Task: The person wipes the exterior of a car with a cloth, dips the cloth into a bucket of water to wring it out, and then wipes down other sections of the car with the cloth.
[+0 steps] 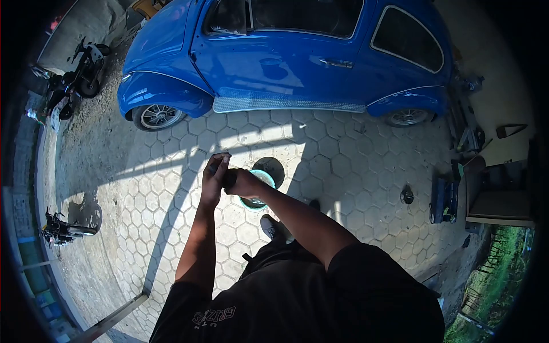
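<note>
My left hand [213,182] is raised in front of me, fingers curled round a small dark thing [230,177] that looks like a bunched cloth. Right beside it, my right hand [247,183] is closed on the same dark thing. Most of it is hidden in my fingers, so I cannot tell its exact kind. Below my right hand and forearm, a turquoise bucket [250,204] stands on the paving, partly covered by them. Liquid seems to be inside it.
A blue car [274,68] is parked across the far side, with a ribbed running board [286,104]. Motorcycles [68,230] stand at the left. A dark toolbox [444,200] and a cabinet [497,197] are at the right. My shoe [269,227] is near the bucket.
</note>
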Tool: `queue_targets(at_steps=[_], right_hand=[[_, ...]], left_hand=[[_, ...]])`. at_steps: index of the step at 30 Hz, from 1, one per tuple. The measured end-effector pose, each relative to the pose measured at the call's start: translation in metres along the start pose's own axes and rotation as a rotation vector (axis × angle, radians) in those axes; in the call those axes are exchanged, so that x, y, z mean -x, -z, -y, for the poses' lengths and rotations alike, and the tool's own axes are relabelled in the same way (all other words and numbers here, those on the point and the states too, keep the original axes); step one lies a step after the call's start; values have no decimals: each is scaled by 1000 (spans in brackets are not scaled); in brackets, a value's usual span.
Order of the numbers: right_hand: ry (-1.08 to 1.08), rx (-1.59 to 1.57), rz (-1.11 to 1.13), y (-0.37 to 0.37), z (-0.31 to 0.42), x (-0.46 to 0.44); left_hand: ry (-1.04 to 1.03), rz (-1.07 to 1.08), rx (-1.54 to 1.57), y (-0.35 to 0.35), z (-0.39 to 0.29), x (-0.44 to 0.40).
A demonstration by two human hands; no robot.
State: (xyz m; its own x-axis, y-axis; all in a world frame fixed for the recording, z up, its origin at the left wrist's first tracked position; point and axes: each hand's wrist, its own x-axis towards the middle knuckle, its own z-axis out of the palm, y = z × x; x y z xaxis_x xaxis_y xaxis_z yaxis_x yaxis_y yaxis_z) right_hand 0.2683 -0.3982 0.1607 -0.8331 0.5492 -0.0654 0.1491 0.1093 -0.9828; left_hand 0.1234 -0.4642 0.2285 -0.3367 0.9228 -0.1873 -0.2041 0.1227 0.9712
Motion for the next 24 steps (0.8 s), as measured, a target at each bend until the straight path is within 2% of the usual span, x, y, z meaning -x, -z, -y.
queue_targets(at_steps=[3, 4, 7, 8, 11, 12, 15, 16, 18, 19, 21, 24], right_hand=[[-109, 84, 57, 20, 40, 4], [-299, -56, 163, 27, 50, 1], [-217, 136, 307, 31, 39, -13], [-217, 18, 323, 30, 34, -17], [-229, -313, 124, 21, 23, -6], [-283, -516, 112, 18, 25, -5], [-339, -449, 183, 21, 36, 0], [-330, -239, 210, 21, 36, -3], [-254, -20, 148, 13, 24, -3], [-120, 82, 37, 3, 14, 1], [-160, -1, -12, 1, 24, 6], [-80, 121, -95, -6, 14, 2]], left_hand=[[112, 150, -93, 4, -27, -3], [132, 241, -90, 3, -37, -4], [-42, 237, -137, -15, -41, -6], [-53, 204, -139, -17, -38, -8], [32, 59, -92, -20, -32, -5], [-36, 24, -136, -24, -29, -5], [29, -34, -244, -26, -31, -2], [52, -51, -255, -28, -32, -1], [24, -101, -282, -32, -27, -3], [9, -131, -302, -32, -25, -4], [9, -176, -286, -35, -22, -5], [2, -236, -300, -32, -6, -11]])
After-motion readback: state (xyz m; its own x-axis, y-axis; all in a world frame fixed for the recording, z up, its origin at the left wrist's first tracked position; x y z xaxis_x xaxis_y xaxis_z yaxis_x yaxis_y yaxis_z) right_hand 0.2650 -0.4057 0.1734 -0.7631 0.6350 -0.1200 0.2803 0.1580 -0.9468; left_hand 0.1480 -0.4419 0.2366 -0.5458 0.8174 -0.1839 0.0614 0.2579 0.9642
